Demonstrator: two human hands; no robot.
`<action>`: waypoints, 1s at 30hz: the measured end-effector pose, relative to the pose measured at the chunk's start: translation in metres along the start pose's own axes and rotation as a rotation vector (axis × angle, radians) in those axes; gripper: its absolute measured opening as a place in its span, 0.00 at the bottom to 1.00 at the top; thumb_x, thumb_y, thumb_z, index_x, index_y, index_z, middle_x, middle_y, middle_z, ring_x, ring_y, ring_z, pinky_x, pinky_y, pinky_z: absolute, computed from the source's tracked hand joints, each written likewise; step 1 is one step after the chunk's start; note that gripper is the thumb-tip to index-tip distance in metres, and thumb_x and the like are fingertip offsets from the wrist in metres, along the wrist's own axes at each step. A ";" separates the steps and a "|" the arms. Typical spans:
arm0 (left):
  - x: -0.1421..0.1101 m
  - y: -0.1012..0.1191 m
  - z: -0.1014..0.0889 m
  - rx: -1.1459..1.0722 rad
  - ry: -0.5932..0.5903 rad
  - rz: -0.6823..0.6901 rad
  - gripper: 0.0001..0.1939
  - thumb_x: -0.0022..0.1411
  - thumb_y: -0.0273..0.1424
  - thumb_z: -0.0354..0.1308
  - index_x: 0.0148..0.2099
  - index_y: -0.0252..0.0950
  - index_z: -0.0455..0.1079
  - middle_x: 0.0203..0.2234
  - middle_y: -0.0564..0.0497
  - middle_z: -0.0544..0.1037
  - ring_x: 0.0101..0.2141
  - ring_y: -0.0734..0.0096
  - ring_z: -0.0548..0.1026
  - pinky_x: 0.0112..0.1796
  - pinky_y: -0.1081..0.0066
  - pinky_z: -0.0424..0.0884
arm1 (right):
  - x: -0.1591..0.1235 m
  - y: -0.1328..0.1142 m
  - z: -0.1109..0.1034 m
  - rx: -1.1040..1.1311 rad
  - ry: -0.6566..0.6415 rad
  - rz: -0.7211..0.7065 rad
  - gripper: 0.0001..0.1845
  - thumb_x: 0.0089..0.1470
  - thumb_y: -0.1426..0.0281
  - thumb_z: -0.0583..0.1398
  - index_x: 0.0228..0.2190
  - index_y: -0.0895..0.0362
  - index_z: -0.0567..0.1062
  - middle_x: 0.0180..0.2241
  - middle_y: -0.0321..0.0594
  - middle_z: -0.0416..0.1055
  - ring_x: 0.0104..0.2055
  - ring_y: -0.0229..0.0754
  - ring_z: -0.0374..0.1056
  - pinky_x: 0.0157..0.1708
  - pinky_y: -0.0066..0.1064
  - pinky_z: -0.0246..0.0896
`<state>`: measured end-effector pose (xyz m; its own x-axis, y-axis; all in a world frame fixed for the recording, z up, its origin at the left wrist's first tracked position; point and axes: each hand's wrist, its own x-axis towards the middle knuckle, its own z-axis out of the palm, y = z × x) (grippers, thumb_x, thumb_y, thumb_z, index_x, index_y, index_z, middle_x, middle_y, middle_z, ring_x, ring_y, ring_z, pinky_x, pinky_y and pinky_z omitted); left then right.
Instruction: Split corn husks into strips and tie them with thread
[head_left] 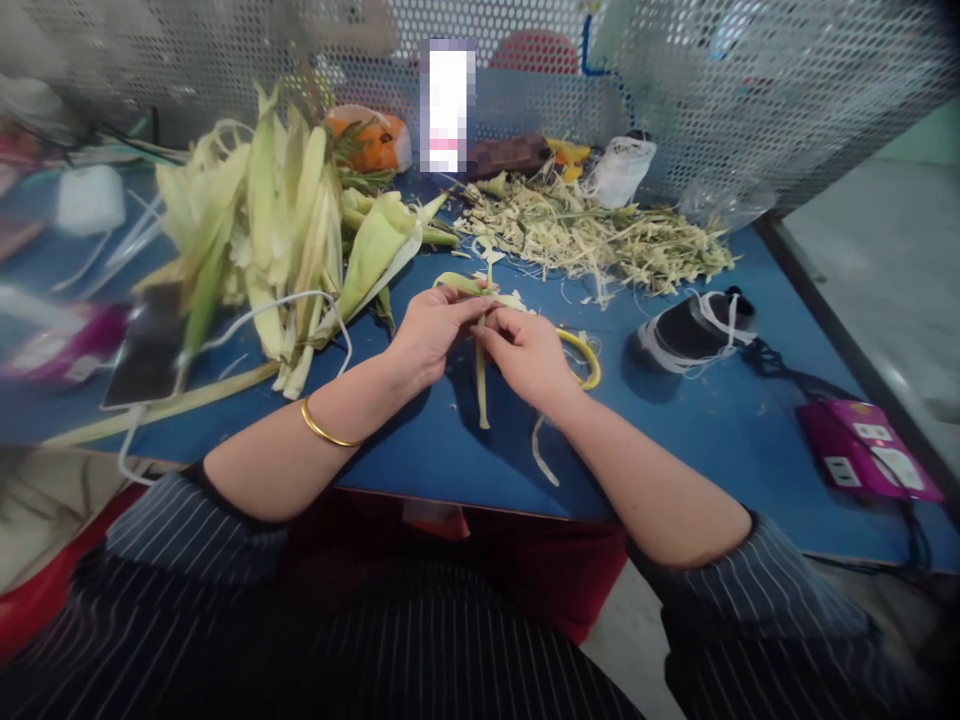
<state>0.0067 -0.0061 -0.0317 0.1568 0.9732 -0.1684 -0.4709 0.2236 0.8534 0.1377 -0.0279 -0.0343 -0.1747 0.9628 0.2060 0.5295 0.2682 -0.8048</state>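
Both my hands meet over the middle of the blue table, pinching crossed strips of pale green corn husk [482, 385]. My left hand [429, 335] has its thumb and fingers closed on the strips from the left. From the right, my right hand [529, 355] grips them close to the crossing, its fingertips nearly touching the left thumb. One strip hangs toward me below the fingers; other ends stick out above and to the left. The exact crossing is partly hidden by my fingers. Beside my right hand lies a yellow ring [586, 360], partly covered by it.
Corn husks [277, 230] are heaped at left, near a phone [146, 350] with a white cable. Husk scraps [600, 235] pile up at the back, before a perforated metal screen [510, 40]. A string-wound black object [694, 330] and a purple power strip [866, 450] lie at right.
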 end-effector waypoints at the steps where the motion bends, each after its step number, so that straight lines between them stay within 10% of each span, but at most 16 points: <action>1: 0.000 0.000 0.000 0.006 0.010 0.017 0.07 0.52 0.19 0.65 0.35 0.31 0.74 0.27 0.53 0.79 0.30 0.77 0.77 0.36 0.75 0.71 | 0.000 -0.001 -0.001 0.008 -0.015 -0.006 0.19 0.56 0.71 0.60 0.17 0.55 0.60 0.19 0.31 0.60 0.25 0.34 0.53 0.29 0.31 0.48; 7: 0.001 0.004 0.000 0.085 0.075 0.017 0.06 0.53 0.19 0.65 0.34 0.31 0.73 0.27 0.53 0.80 0.28 0.77 0.77 0.37 0.74 0.73 | -0.002 -0.006 -0.003 -0.040 -0.069 -0.042 0.19 0.57 0.70 0.58 0.18 0.54 0.59 0.19 0.32 0.60 0.25 0.35 0.54 0.28 0.32 0.48; 13: 0.002 0.015 -0.003 0.083 0.074 -0.051 0.04 0.58 0.25 0.65 0.38 0.33 0.75 0.29 0.50 0.81 0.30 0.74 0.79 0.35 0.73 0.74 | 0.000 0.000 -0.015 -0.226 0.393 -0.256 0.11 0.63 0.61 0.57 0.34 0.54 0.73 0.36 0.43 0.72 0.39 0.44 0.67 0.41 0.37 0.60; 16: -0.001 0.016 -0.004 0.126 0.035 -0.002 0.06 0.56 0.28 0.67 0.37 0.34 0.76 0.28 0.52 0.81 0.29 0.75 0.79 0.34 0.75 0.73 | 0.005 0.005 -0.018 -0.155 0.293 -0.187 0.12 0.61 0.59 0.59 0.41 0.54 0.73 0.38 0.42 0.75 0.39 0.44 0.69 0.39 0.36 0.62; 23: 0.002 0.013 -0.001 0.260 0.152 0.173 0.04 0.55 0.23 0.66 0.35 0.33 0.75 0.26 0.54 0.79 0.25 0.80 0.75 0.31 0.77 0.70 | 0.000 0.003 -0.012 -0.195 0.131 -0.098 0.17 0.61 0.62 0.58 0.22 0.54 0.67 0.20 0.34 0.67 0.24 0.38 0.61 0.29 0.32 0.54; 30: 0.001 0.015 -0.002 0.127 0.163 0.039 0.03 0.60 0.28 0.63 0.35 0.33 0.74 0.25 0.51 0.80 0.28 0.75 0.78 0.32 0.76 0.72 | -0.001 -0.002 -0.017 -0.289 0.393 -0.295 0.17 0.56 0.58 0.62 0.43 0.55 0.71 0.46 0.49 0.72 0.50 0.52 0.68 0.48 0.44 0.62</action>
<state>-0.0023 -0.0014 -0.0197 -0.0067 0.9793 -0.2025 -0.3592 0.1866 0.9144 0.1509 -0.0290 -0.0239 -0.0573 0.7702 0.6353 0.7204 0.4724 -0.5078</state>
